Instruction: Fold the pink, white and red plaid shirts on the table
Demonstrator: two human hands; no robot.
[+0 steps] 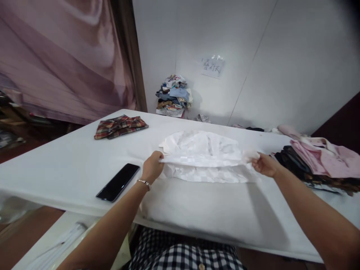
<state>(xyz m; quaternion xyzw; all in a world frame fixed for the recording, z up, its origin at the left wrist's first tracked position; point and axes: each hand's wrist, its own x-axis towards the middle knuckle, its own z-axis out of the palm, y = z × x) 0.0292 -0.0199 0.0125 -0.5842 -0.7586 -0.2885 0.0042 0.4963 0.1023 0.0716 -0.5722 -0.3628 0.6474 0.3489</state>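
A white garment [202,144] lies crosswise on the white table [197,206], its near part raised in a straight band between my two hands. My left hand [153,165], with a bracelet at the wrist, is closed on the left end of that band. The right end is pinched between the fingers of my right hand [264,164]. Beneath the band, the garment's lower edge rests on the tabletop in loose wrinkles. What kind of garment it is I cannot tell. A dark phone [118,182] lies flat on the table beside my left forearm.
Toward the back left lies a folded plaid garment [120,126]. Stacked clothes with a pink garment [327,155] on top stand at the right. Behind the table rises a clothes pile [174,95], near a paper sign [213,66] on the wall. A pinkish curtain [64,56] hangs at left.
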